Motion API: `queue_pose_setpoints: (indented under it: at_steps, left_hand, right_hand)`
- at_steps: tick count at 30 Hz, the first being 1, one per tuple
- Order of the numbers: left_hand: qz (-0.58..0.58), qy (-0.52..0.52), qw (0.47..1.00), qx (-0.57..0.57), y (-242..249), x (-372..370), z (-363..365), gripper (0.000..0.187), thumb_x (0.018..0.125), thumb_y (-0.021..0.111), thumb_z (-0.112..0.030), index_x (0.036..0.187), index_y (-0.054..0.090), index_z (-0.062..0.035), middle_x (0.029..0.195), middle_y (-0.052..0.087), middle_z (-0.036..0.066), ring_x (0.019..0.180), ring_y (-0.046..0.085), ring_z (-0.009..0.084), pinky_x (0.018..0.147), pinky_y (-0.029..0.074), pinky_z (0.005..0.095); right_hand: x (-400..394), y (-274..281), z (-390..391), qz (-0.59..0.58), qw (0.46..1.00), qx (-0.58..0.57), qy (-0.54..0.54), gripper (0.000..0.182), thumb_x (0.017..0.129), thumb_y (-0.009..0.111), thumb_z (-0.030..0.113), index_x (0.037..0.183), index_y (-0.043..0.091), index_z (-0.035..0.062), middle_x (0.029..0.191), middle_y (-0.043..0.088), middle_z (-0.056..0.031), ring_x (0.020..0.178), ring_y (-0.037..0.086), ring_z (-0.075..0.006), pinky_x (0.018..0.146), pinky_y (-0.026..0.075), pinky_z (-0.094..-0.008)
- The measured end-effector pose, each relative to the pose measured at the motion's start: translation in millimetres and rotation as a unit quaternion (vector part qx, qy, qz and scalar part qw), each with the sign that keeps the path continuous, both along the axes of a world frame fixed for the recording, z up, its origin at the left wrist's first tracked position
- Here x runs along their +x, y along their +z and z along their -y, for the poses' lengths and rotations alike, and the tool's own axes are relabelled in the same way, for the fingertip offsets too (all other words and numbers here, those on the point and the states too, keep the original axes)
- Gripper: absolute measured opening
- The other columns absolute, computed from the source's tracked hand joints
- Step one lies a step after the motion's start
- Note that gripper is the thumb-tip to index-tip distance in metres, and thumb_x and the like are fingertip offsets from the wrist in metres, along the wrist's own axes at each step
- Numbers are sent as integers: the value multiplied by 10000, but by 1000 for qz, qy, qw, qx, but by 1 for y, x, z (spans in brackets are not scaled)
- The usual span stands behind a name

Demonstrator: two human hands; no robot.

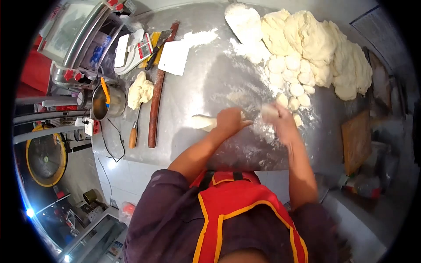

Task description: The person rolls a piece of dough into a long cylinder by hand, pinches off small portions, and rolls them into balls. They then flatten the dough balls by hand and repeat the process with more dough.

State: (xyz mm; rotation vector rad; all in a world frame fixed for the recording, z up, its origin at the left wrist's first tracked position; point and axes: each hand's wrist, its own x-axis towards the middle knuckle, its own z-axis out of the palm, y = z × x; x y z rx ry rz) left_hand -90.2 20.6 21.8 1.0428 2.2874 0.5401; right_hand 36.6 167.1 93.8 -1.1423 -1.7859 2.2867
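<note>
My left hand [230, 122] is closed around a rope of dough [202, 122], whose thick end sticks out to the left and a short tip to the right. Beside it, my right hand [286, 127] is smeared by motion, its fingers bent around a pale, blurred piece of dough [269, 113]. Just past the right hand lie several small round dough pieces [294, 103] on scattered flour. More dough rounds [289, 69] are heaped behind them, against a large mass of dough [315, 39] at the back right.
A long wooden rolling pin [157, 101] lies left, near a white scraper [174, 58], a kitchen scale [133, 51], a dough lump [140, 89] and a wooden-handled tool [133, 136]. A metal pot [109, 103] stands by the steel table's [184, 151] left edge. A wooden board [356, 142] is at right.
</note>
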Motion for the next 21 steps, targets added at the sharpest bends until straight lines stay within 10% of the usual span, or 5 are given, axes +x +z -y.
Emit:
queue_pose_setpoints:
  at_steps: [3, 10, 14, 21]
  left_hand:
    - [-98, -10, 982, 159, -15, 5, 18, 574, 662, 812, -396, 1039, 566, -40, 990, 595, 167, 972, 575, 349, 811, 466, 431]
    - [-109, -70, 987, 99, -18, -8, 40, 509, 718, 780, -334, 1073, 534, -64, 994, 582, 151, 973, 561, 353, 827, 452, 436]
    - [4, -88, 982, 166, -16, 0, 36, 460, 724, 766, -306, 1064, 546, -88, 953, 633, 152, 904, 612, 356, 762, 476, 457]
    - [-41, -84, 990, 110, -17, 18, 20, 369, 683, 751, -253, 965, 587, -80, 856, 660, 142, 835, 647, 350, 727, 497, 443]
  right_hand:
    - [-25, -64, -21, 47, 909, 413, 28, 386, 822, 640, 61, 1191, 564, -26, 1091, 634, -175, 1009, 616, -301, 878, 482, -377]
    - [-29, -57, -5, 34, 779, 623, 62, 435, 813, 678, 145, 1189, 548, -30, 1105, 583, -233, 1001, 564, -406, 880, 466, -456]
    - [-7, -38, 35, 17, 975, 160, 150, 485, 767, 740, 136, 1199, 580, -15, 1093, 629, -207, 978, 620, -304, 852, 479, -382]
    - [5, -61, 59, 59, 956, 271, 94, 367, 759, 716, 174, 1100, 657, 51, 883, 688, -149, 787, 658, -246, 731, 518, -349]
